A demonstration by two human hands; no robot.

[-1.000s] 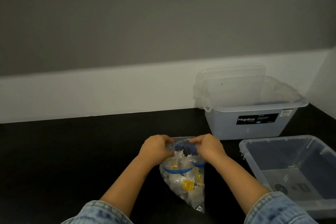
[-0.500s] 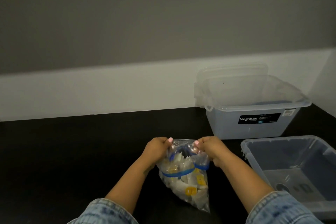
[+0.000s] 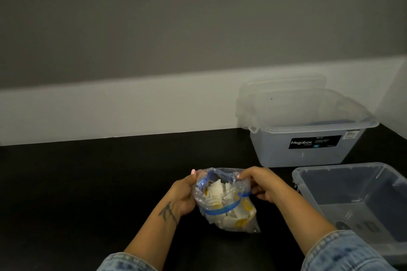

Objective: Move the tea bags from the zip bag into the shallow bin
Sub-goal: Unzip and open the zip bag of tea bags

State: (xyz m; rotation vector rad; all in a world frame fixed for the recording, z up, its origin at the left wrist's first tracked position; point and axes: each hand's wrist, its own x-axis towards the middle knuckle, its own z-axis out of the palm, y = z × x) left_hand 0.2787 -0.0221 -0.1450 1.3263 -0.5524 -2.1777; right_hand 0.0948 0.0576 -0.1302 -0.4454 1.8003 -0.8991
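A clear zip bag (image 3: pixel 226 209) with a blue seal stands on the black table, its mouth pulled wide. White tea bags (image 3: pixel 217 189) with yellow tags fill it. My left hand (image 3: pixel 185 193) grips the left edge of the mouth. My right hand (image 3: pixel 262 185) pinches the right edge. The shallow clear bin (image 3: pixel 308 191) sits just right of my right hand, with nothing visible inside but a dark label under its floor.
A deeper clear tub (image 3: pixel 308 152) with a Megabox label stands behind the shallow bin, a lid (image 3: pixel 284 83) leaning against the wall behind it. The black table (image 3: pixel 88 182) stretches left, ending at a white wall strip.
The hands have drawn apart, pulling the bag's mouth from pinched together to wide open. The bag has tilted a little, and the tea bags inside now show.
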